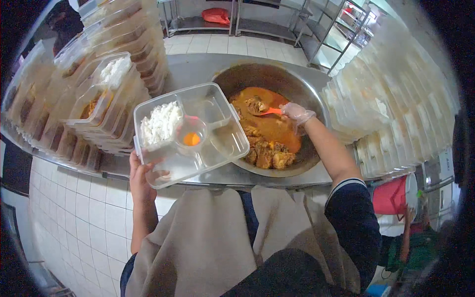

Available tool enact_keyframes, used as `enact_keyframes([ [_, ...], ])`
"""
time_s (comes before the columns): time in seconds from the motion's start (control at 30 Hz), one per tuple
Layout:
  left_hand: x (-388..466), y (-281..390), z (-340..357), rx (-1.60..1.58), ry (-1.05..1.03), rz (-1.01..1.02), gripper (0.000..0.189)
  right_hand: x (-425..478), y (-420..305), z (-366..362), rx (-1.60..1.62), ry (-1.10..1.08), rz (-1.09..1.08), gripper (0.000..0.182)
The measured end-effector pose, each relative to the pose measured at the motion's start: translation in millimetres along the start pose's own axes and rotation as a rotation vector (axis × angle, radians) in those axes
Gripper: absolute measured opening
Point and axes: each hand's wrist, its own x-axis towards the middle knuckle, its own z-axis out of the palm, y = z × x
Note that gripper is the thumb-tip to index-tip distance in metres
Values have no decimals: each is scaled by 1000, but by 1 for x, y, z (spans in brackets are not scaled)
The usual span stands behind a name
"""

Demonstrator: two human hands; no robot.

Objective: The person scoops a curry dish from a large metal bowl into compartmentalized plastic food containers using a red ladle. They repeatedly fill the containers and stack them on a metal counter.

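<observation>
My left hand (143, 174) grips the near left corner of a clear plastic compartment tray (222, 144). White rice (162, 122) fills one compartment, and an orange spot (191, 139) shows in the round middle cup. The tray is held tilted, its right edge overlapping the rim of a large metal basin (315, 148). Inside the basin is orange-brown sauce (259, 94) with chunks of cooked meat (265, 152) heaped at the near side. In a clear plastic glove, my right hand (298, 113) holds an orange spoon (272, 111), whose bowl carries a piece of meat (256, 105) above the sauce.
Tall stacks of filled trays (107, 100) stand on the left of the steel table (185, 68). More stacked plastic trays (393, 100) rise on the right, close to the basin. Metal shelves (267, 29) line the back, one bearing a red bag (216, 16). Another person's arm (406, 234) appears lower right.
</observation>
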Motion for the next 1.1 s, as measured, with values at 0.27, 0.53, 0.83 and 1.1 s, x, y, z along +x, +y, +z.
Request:
enact_keyframes([
  [0.27,8,-8,-12,-29,-38,-3,46,-42,-8,-37,-647,300,300,19],
  [0.53,12,-12,-22,-79,-48,-26,46,-61,-1,-25,-755,-265,165,42],
  [0.83,12,-13,-19,-85,-39,0,47,-11,43,38,-489,-65,-378,21],
  [1.1,7,-5,-11,-46,-33,-23,47,12,68,66,405,161,195,21],
])
